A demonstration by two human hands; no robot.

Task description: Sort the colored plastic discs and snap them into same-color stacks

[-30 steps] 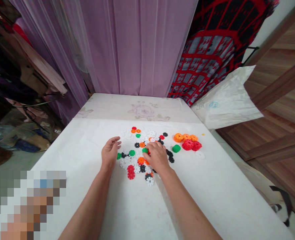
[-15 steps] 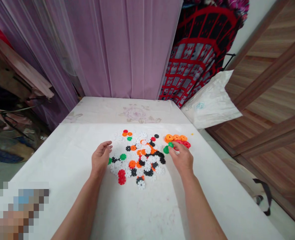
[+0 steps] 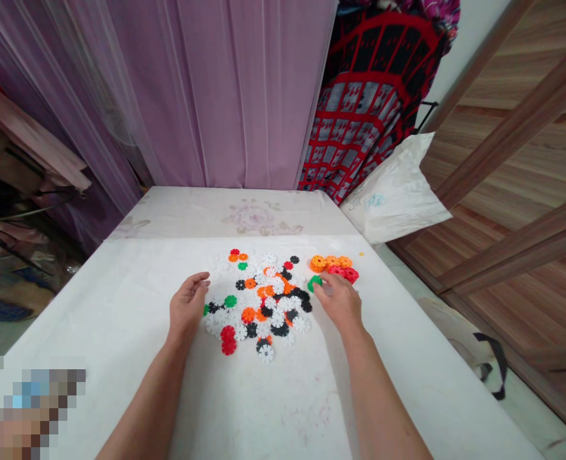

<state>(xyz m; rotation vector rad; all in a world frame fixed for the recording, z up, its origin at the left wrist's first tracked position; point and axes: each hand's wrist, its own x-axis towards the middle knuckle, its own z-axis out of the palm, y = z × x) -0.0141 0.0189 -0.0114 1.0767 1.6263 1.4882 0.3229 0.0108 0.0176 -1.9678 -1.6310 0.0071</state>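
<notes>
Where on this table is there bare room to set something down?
Free: between the forearms, nearer than the mixed discs; left of the left hand; right of the right hand; beyond the discs, toward the curtain. Crowded: between the hands, where discs overlap, and at the right hand, by green stack, orange stacks and red stacks.

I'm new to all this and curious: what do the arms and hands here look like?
Human ones: a bare left hand and a bare right hand, without gloves. The left forearm and right forearm are bare too; no sleeves, watch, bracelet or cables show.
</notes>
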